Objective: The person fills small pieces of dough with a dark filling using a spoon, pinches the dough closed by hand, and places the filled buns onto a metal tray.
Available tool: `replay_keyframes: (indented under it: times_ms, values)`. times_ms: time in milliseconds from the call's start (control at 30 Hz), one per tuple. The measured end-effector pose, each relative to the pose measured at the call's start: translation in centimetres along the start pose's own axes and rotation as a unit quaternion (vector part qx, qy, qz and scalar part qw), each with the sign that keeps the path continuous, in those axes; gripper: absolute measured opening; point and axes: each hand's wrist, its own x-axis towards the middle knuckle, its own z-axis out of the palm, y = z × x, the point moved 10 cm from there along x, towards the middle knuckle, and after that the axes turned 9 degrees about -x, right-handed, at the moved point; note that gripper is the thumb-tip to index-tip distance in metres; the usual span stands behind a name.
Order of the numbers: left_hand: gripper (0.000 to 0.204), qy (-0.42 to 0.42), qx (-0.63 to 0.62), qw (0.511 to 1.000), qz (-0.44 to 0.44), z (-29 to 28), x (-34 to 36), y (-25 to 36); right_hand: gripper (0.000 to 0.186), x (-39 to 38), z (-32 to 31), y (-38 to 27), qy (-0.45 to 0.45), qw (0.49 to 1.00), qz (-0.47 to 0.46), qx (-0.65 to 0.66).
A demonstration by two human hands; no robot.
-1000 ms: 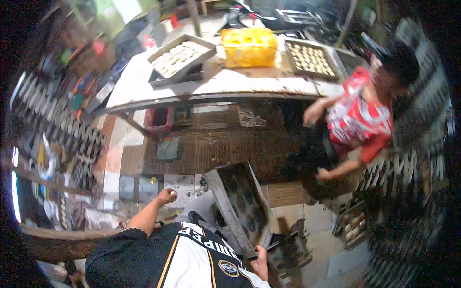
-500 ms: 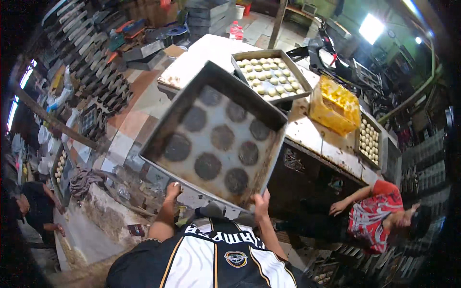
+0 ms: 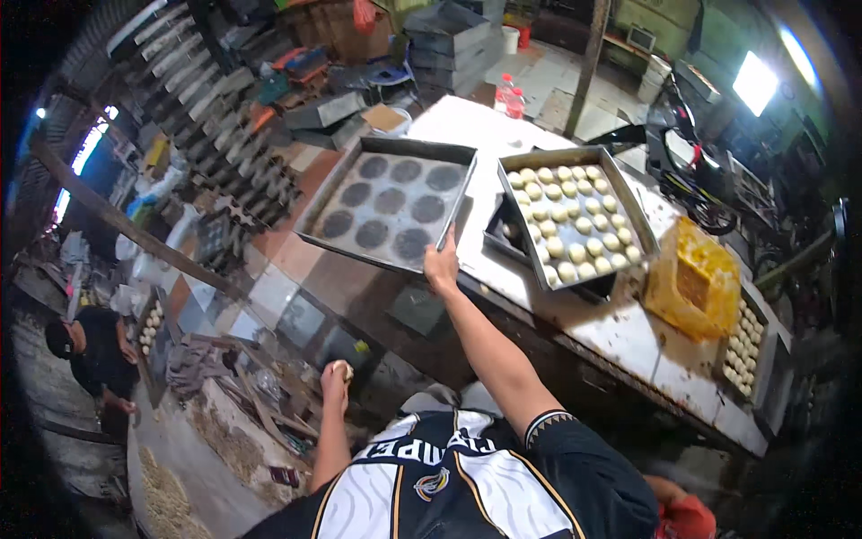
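Observation:
A square metal baking tray (image 3: 389,199), with dark round marks on its base, is gripped at its near right edge by my right hand (image 3: 441,267). That arm is stretched forward, and the tray overlaps the table's left end in view. Whether the tray rests on the table I cannot tell. My left hand (image 3: 335,384) stays low near my body, closed around a small pale lump (image 3: 342,368) whose kind is unclear. To the right of the held tray, a tray of pale dough balls (image 3: 576,223) stands on top of another dark tray (image 3: 505,235).
The white table (image 3: 503,283) carries a yellow container (image 3: 696,280), another tray of dough balls (image 3: 745,346) and red-capped bottles (image 3: 509,97). A motorcycle (image 3: 682,148) stands beyond. Stacked trays (image 3: 449,45) are at the back. A co-worker in black (image 3: 99,350) is at left, another in red (image 3: 685,519) at lower right.
My right hand has carried the baking tray forward, away from my body, and its near corner has turned. My left hand remains low, holding the pale lump. The red-sleeved person has shifted down the view.

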Motion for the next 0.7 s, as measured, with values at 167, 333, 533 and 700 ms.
replay_keyframes:
  times_ms: [167,333,533,700]
  values:
    - [0.025,0.068,-0.04,0.994,0.078,2.2,-2.5,6.8,0.086,7.9,5.8,3.4,-0.002,0.999,0.052,-0.01]
    - [0.019,-0.01,0.167,0.969,0.181,11.4,2.8,15.3,0.082,13.7,6.8,6.0,-0.011,0.991,0.084,-0.107]
    - [0.025,-0.319,0.105,0.935,0.117,32.1,9.9,19.9,0.045,11.9,4.7,0.0,-0.241,0.901,0.132,-0.336]
    - [0.022,-0.477,0.228,0.836,0.145,46.0,2.3,17.5,0.042,6.2,-6.8,-6.7,0.1,0.978,-0.152,-0.104]
